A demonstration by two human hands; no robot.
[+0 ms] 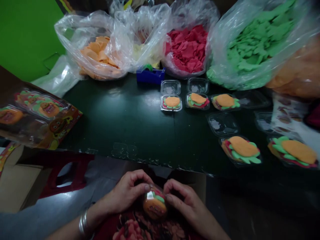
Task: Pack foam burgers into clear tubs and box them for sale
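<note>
Over my lap, below the table's front edge, I hold a toy burger in a clear plastic case (155, 205). My left hand (132, 188) grips its upper left side, thumb on top. My right hand (181, 196) pinches its right edge between thumb and fingers. An orange bun, green leaf and red layer show through the plastic. On the dark table (120, 116) stand several open clear cases with toy burgers, such as one (171, 102) in the middle and a larger-looking one (242, 150) nearer on the right.
At the back sit plastic bags of orange pieces (98, 51), red pieces (187, 48) and green pieces (260, 43). A blue tape dispenser (150, 76) stands before them. To the left, a display box (60, 128) holds packed burgers. A red stool (67, 176) is below.
</note>
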